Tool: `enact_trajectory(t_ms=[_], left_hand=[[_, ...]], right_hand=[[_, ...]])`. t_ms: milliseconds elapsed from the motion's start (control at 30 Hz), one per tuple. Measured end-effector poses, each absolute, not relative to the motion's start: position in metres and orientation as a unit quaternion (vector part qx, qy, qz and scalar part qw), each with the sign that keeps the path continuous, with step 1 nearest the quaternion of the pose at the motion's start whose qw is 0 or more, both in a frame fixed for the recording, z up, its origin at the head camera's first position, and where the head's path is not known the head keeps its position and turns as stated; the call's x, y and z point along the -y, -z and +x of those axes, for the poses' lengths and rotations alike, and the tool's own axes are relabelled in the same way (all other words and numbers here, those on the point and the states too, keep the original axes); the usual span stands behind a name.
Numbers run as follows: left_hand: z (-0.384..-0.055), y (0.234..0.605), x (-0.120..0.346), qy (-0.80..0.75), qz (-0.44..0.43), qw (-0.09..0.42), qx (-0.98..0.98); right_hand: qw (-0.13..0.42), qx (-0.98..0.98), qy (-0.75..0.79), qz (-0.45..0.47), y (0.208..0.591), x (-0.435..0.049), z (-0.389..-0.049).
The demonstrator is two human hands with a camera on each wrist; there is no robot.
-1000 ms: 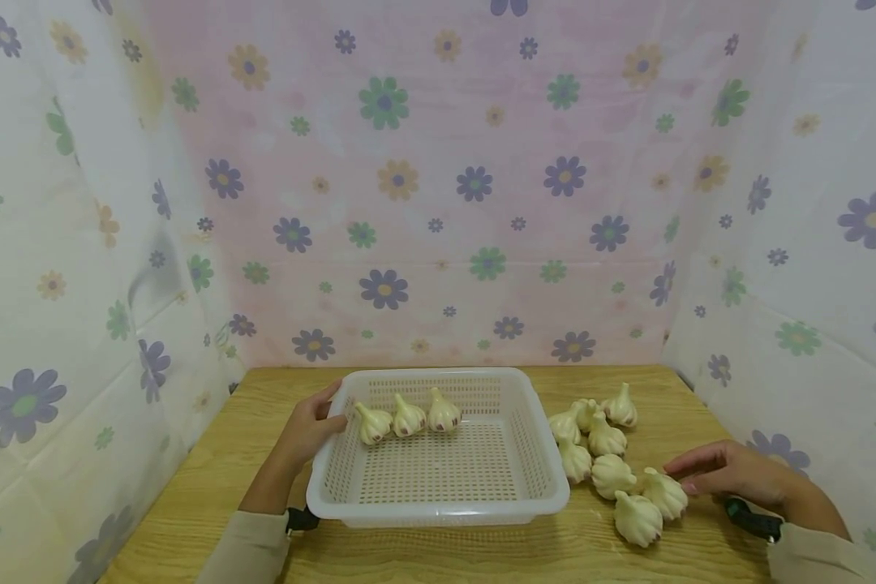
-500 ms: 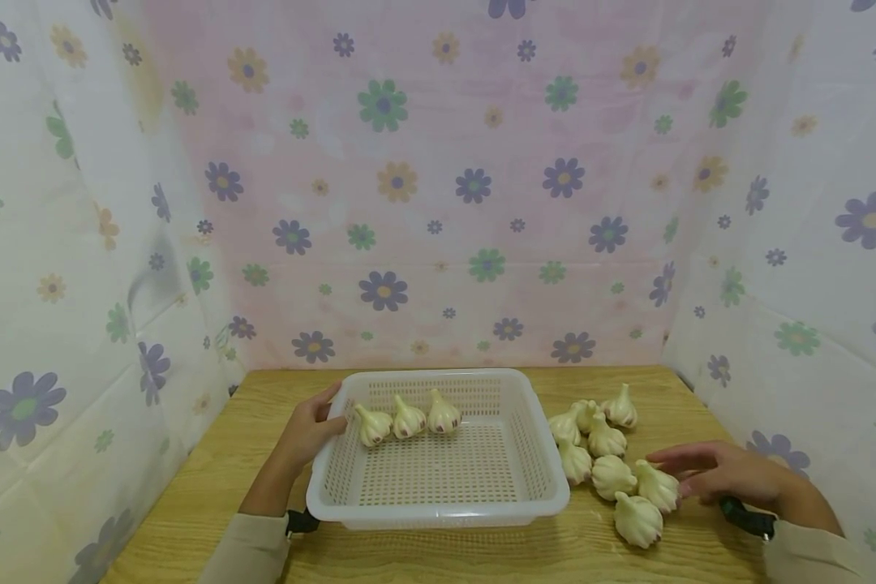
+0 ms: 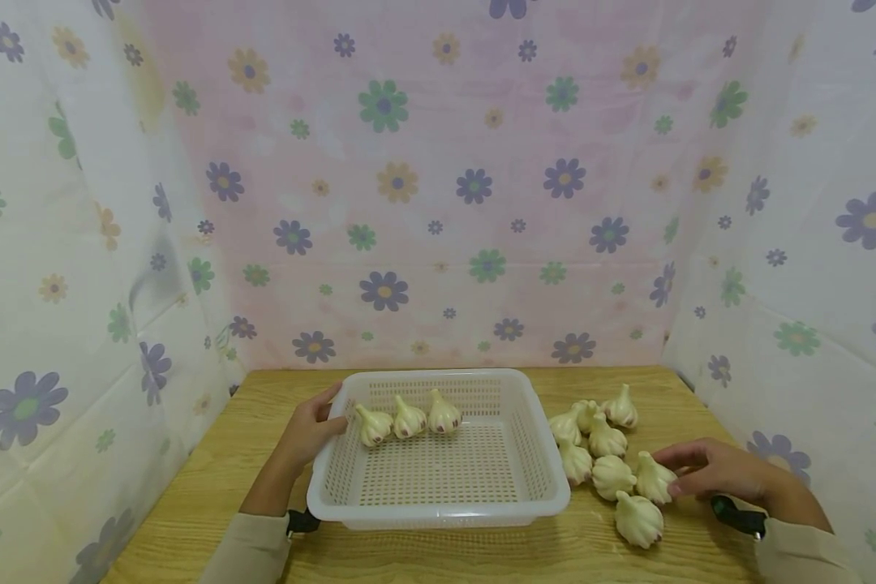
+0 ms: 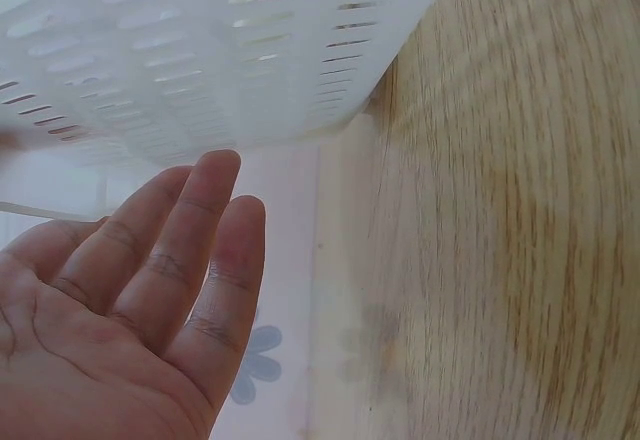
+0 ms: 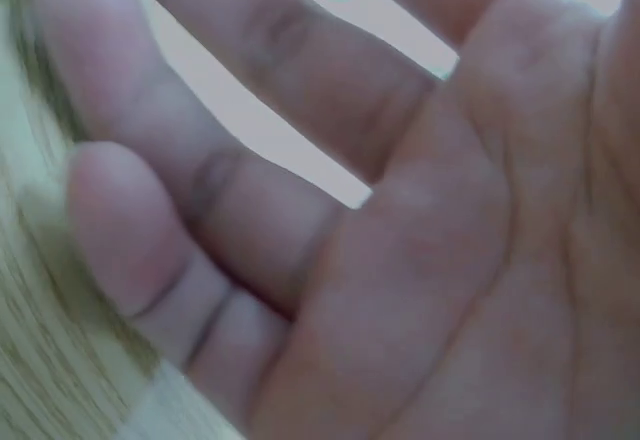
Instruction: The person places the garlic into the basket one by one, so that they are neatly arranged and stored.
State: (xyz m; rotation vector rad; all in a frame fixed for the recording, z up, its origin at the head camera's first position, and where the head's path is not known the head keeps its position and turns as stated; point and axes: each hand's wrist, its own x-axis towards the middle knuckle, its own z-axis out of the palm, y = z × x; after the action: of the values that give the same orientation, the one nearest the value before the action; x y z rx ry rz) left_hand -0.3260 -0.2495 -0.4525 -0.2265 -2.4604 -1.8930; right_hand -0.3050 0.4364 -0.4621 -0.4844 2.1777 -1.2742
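A white plastic basket [image 3: 438, 511] stands on the table with three garlic bulbs [image 3: 409, 418] in a row along its back left. My left hand [image 3: 308, 430] holds the basket's left rim, thumb over the edge and the other fingers outside; the left wrist view shows those fingers [image 4: 215, 250] against the perforated wall. To the basket's right lie several loose garlic bulbs [image 3: 607, 438]. My right hand [image 3: 726, 474] pinches one garlic bulb [image 3: 653, 480] at the right of this group, thumb in front and fingers behind. In the right wrist view only the palm and bent fingers [image 5: 130, 230] show, blurred.
The wooden table [image 3: 212, 503] ends at a flowered cloth backdrop [image 3: 438, 316], with cloth walls on both sides. One garlic bulb [image 3: 638, 519] lies nearest the front, close to the pinched one. Dark straps [image 3: 737, 517] circle the wrists.
My right hand has shifted left, and the garlic bulb at its fingertips has moved slightly left and back; the thumb now presses on it. The left hand and basket have stayed put.
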Motion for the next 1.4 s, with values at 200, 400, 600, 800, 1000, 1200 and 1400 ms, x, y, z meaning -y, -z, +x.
enact_trajectory(t_ms=[200, 400, 600, 800, 1000, 1200, 1400], left_hand=[[-0.325, 0.452, 0.248, 0.608, -0.070, 0.021, 0.791], [-0.324, 0.451, 0.247, 0.607, -0.070, 0.021, 0.791], [-0.324, 0.451, 0.248, 0.607, -0.070, 0.021, 0.791], [-0.323, 0.451, 0.247, 0.608, -0.068, 0.021, 0.791], [-0.323, 0.451, 0.248, 0.611, -0.071, 0.018, 0.788], [-0.324, 0.451, 0.249, 0.610, -0.071, 0.017, 0.789], [-0.324, 0.452, 0.250, 0.610, -0.077, 0.016, 0.789]], right_hand=[[0.231, -0.846, 0.454, -0.160, 0.463, -0.434, -0.305], [0.178, -0.876, 0.426, -0.140, 0.468, -0.433, -0.306], [0.160, -0.883, 0.421, -0.133, 0.467, -0.431, -0.306], [0.138, -0.897, 0.397, -0.138, 0.467, -0.428, -0.307], [0.078, -0.915, 0.373, -0.133, 0.464, -0.421, -0.305], [0.044, -0.925, 0.361, -0.113, 0.460, -0.416, -0.305], [0.020, -0.923, 0.370, -0.105, 0.452, -0.411, -0.304]])
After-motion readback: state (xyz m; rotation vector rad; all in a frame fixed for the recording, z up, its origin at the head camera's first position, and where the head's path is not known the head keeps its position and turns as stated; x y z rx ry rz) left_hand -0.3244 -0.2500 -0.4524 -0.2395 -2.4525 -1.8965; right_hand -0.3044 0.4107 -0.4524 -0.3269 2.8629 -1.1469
